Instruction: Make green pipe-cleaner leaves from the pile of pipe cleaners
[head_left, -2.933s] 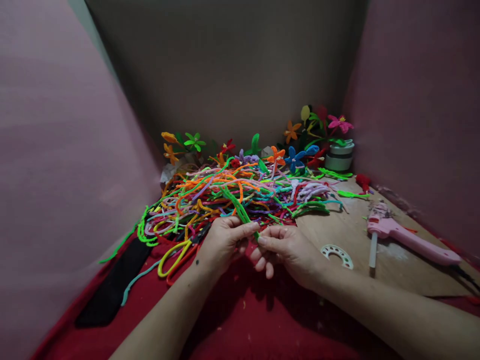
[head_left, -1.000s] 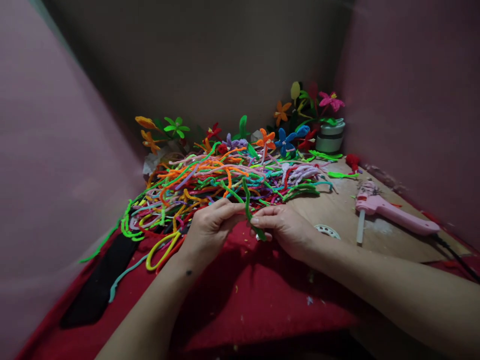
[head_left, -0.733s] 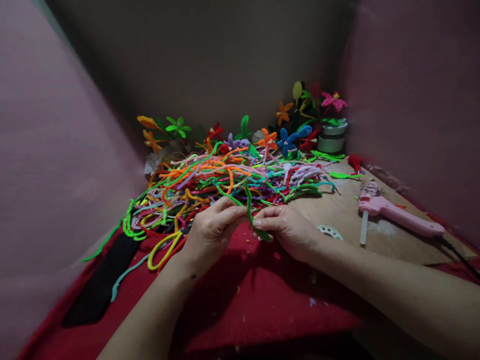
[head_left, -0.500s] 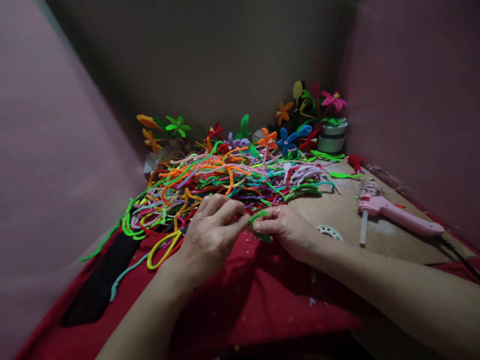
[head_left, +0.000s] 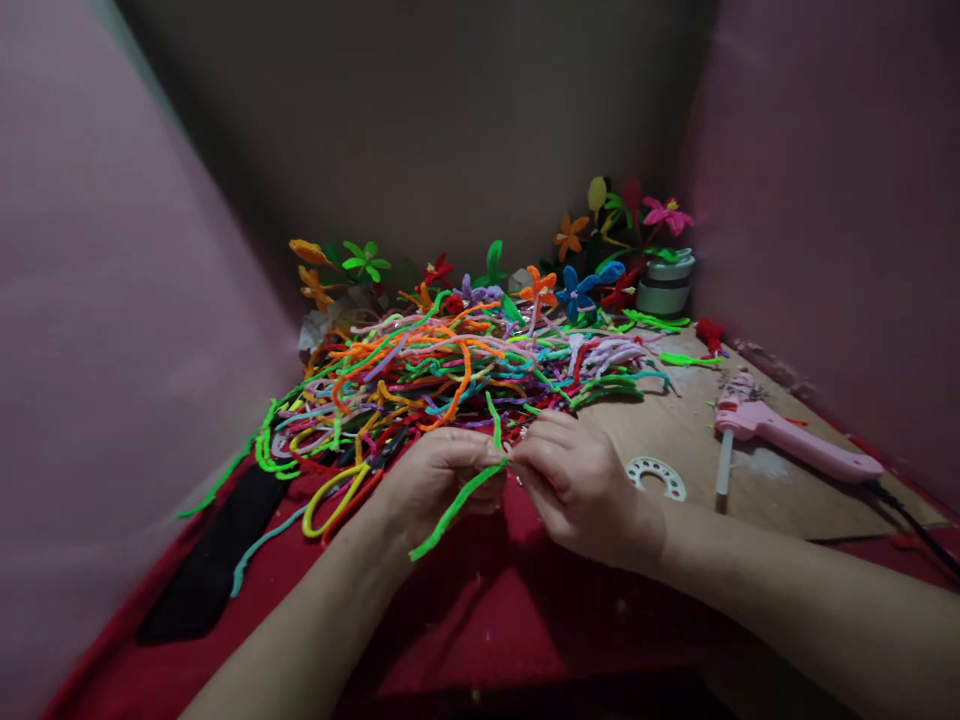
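Since half a second earlier, the green stem (head_left: 454,513) has swung out: the short bend by the right fingers has given way to one end rising and a longer end slanting down across the left hand (head_left: 442,475). That hand has turned from its raised back, and the right hand (head_left: 581,485) has rolled so its knuckles face up.

The stem is in the air between the hands, above the red cloth (head_left: 465,640). The left thumb and forefinger pinch it near the bend, closed with barely a gap; the other left fingers curl loosely underneath. The right fingertips press together at the same spot, touching the left ones; the remaining right fingers fold inward. The fingertips cover the bend, so whether it is one piece or two cannot be told.

Just beyond the hands is a heap (head_left: 420,355) of coloured stems, a yellow loop (head_left: 330,500) at its near left edge. Farther left is a black strip (head_left: 202,570). Beside the right hand, a white ring piece (head_left: 637,467) and a pink glue gun (head_left: 795,440) lie on a board (head_left: 615,420). Behind the heap stand fuzzy flowers, among them a blue flower (head_left: 576,292), near a pale pot (head_left: 664,297).
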